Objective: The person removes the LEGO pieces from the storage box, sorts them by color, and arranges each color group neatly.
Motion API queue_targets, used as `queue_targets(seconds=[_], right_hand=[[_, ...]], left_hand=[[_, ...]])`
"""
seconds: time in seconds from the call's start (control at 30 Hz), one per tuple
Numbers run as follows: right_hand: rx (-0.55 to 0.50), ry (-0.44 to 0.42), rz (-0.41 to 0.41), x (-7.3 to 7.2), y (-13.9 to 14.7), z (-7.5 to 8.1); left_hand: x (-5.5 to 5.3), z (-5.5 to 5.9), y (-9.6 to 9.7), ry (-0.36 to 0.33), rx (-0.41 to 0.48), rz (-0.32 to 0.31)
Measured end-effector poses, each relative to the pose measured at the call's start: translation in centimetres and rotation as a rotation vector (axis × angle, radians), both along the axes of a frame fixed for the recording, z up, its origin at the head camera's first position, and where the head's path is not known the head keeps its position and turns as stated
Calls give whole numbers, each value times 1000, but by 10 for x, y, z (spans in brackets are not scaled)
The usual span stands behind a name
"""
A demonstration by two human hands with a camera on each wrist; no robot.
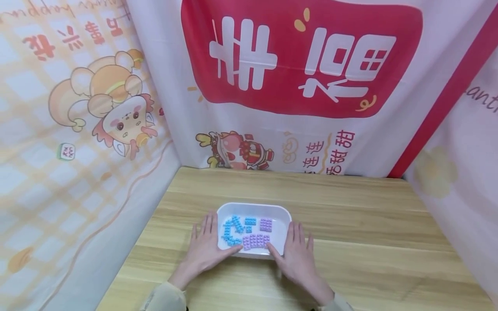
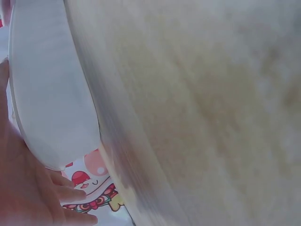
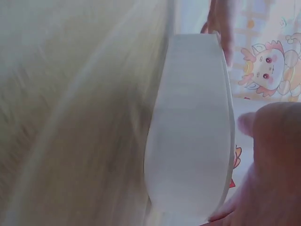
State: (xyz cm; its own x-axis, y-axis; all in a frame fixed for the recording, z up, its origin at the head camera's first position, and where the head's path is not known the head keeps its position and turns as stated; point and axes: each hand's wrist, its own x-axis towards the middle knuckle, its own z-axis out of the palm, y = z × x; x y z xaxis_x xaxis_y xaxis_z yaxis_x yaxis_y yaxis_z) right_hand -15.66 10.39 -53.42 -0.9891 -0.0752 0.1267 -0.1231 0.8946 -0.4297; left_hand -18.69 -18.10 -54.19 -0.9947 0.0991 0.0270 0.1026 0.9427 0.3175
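Observation:
A white rectangular plastic tray (image 1: 279, 239) with rounded corners rests on the wooden table in the head view. Lying inside it are several light blue toy bricks (image 1: 227, 231), many joined in a curved row, and several lilac toy bricks (image 1: 256, 240). My left hand (image 1: 206, 244) lies along the tray's left end, fingers straight and spread, its thumb across the front rim. Mirroring it, my right hand (image 1: 298, 255) touches the right end with straight fingers, its thumb tip over the rim near the lilac bricks. Both wrist views show the tray's outer wall (image 3: 190, 122) beside the hands.
Light wood grain covers the table (image 1: 373, 242). A printed cloth (image 1: 292, 129) with a red panel hangs behind its back edge. Another patterned cloth (image 1: 78, 181) hangs at the left, and a pale cloth (image 1: 459, 172) borders the right side.

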Motion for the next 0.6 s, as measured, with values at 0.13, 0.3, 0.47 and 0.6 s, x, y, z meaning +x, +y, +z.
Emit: queue_targets(seconds=[0.13,0.3,0.47,0.6], right_hand=[[-12,148,93,-9,0,4],[-51,237,325,-30,-9,8],[-13,101,443,-57,-15,7],[36,1,479,-72,-18,7]], left_hand=[[1,2,1,-11,4,2],[2,6,1,-21,10,11],[2,7,1,-28,16,9],[2,7,3,-28,26,11]])
